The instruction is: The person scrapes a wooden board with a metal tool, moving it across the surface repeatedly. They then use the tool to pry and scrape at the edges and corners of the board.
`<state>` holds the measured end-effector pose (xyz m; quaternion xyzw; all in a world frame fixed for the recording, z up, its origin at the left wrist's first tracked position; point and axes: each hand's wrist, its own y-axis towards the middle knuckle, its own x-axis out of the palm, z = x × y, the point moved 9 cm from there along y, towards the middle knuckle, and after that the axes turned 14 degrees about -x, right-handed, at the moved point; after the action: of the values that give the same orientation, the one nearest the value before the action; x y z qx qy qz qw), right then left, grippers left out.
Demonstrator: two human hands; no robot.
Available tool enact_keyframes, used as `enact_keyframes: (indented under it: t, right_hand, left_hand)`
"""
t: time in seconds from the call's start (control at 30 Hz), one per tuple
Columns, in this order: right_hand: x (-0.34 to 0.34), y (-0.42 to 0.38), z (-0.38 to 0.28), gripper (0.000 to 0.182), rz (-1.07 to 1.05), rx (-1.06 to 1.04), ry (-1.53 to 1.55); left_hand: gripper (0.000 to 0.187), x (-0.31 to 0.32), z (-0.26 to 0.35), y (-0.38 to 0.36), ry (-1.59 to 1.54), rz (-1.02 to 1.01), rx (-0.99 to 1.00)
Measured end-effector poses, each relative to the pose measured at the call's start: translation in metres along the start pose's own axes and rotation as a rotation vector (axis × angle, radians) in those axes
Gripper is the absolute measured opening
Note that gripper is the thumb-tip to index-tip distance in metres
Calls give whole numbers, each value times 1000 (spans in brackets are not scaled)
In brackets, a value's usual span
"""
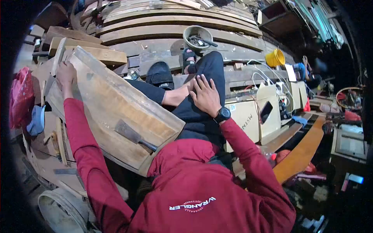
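A large wooden panel with raised edges (112,95) lies slanted across my lap and to the left. At its far left end is my left hand (66,74), closed around the edge with its fingertips partly hidden. A flat-bladed tool with a dark handle (132,133) rests untouched on the panel, near my body. My right hand (206,96) lies flat on my raised knee, fingers spread and holding nothing. A black watch (223,114) is on that wrist.
Stacked planks (175,31) fill the far side. A bucket with dark contents (197,37) stands on them, near a yellow bucket (275,58). Cardboard (244,122) with a phone (266,112) is at right. A pink bag (24,95) hangs at left. Another person's hand (305,62) shows far right.
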<state>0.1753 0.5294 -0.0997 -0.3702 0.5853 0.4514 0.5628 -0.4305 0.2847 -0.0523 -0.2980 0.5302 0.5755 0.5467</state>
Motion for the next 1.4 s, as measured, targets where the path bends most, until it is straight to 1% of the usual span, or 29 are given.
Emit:
enact_keyframes:
  t: [0.07, 0.1, 0.13, 0.2, 0.23, 0.27, 0.3, 0.33, 0.4, 0.47, 0.53, 0.57, 0.6, 0.67, 0.7, 0.83, 0.93, 1.0, 1.03, 1.13, 1.27, 1.3, 1.4]
  right_hand:
    - [9, 2, 6, 48, -11, 8, 127]
    - [15, 2, 9, 48, -19, 15, 195]
    - [18, 4, 16, 48, -42, 50, 351]
    - [15, -2, 40, 46, 23, 202, 723]
    - [-2, -7, 52, 46, 113, 253, 840]
    - [-11, -14, 67, 46, 216, 329, 1031]
    - [-39, -18, 76, 49, 242, 376, 1143]
    - [-81, -19, 81, 52, 323, 298, 1144]
    - [-158, -34, 86, 61, 385, 181, 991]
    - [-219, -50, 72, 71, 587, 121, 974]
    - [-253, -64, 53, 83, 588, 87, 888]
    - [-257, -74, 48, 85, 605, 75, 925]
    - [-261, -82, 45, 88, 624, 60, 961]
    - [-271, -92, 48, 88, 661, 76, 907]
    - [-275, -97, 50, 88, 679, 85, 880]
    - [-292, -107, 65, 85, 764, 135, 749]
    - [-305, -112, 72, 80, 820, 120, 674]
    - [-312, -115, 78, 79, 822, 119, 641]
    - [-314, -117, 80, 79, 816, 119, 644]
    - [-311, -119, 81, 78, 832, 133, 637]
    - [-306, -124, 84, 79, 806, 125, 605]
    - [-307, -126, 85, 79, 809, 124, 594]
    - [-306, -127, 84, 79, 853, 136, 656]
  left_hand:
    - [50, 15, -8, 9, 38, 39, 83]
    - [51, 3, -1, -1, 47, -53, -29]
    - [49, -7, -2, -2, 39, -24, -24]
    - [46, -10, 6, -9, 11, 16, 9]
    - [54, 34, -18, 25, 131, 25, 102]
    - [54, 46, -23, 27, 187, -5, 118]
    - [55, 20, -10, 8, 92, -47, 23]
    - [55, -7, 4, -13, 1, -88, -76]
    - [56, 8, -7, 3, 45, -63, -30]
    - [57, 17, -13, 15, 80, -46, 7]
    - [59, 15, -13, 15, 99, -37, 28]
    - [59, 16, -15, 17, 119, -79, -11]
    - [60, 16, -15, 15, 109, -80, -16]
    - [60, 13, -14, 14, 97, -79, -27]
    - [61, 37, -32, 40, 85, -72, 49]
    - [61, 46, -42, 50, 127, -38, 46]
    - [60, 57, -49, 61, 161, -48, 42]
    - [60, 60, -51, 67, 203, -63, 46]
    - [62, 60, -52, 67, 213, -105, 39]
    - [61, 56, -51, 63, 160, -48, 49]
    - [61, 53, -50, 60, 142, -138, -1]
    - [61, 63, -57, 72, 161, -116, 54]
    - [57, 63, -58, 75, 183, -25, 114]
